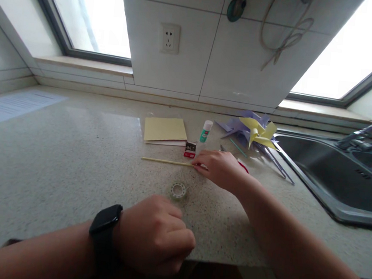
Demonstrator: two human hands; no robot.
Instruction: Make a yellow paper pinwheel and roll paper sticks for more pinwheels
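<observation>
My right hand (218, 168) reaches over the counter, its fingertips pinched on the right end of a thin yellow stick (167, 162) that lies level. Nearer the front edge, my left hand (157, 235) is curled into a fist with a black watch on its wrist; its palm side is hidden. Just beyond that fist lies a roll of clear tape (178, 191). A small red and black box (190, 149) sits behind the stick, close to my right fingers. Partly covered by my right hand is something with a red handle (243, 166).
Yellow paper sheets (165, 129) and an upright glue stick (205, 131) stand farther back. Yellow and purple paper pinwheels (255, 131) lie at the right, beside the steel sink (321, 170). A printed sheet (14, 105) is at far left. The wall closes off the back.
</observation>
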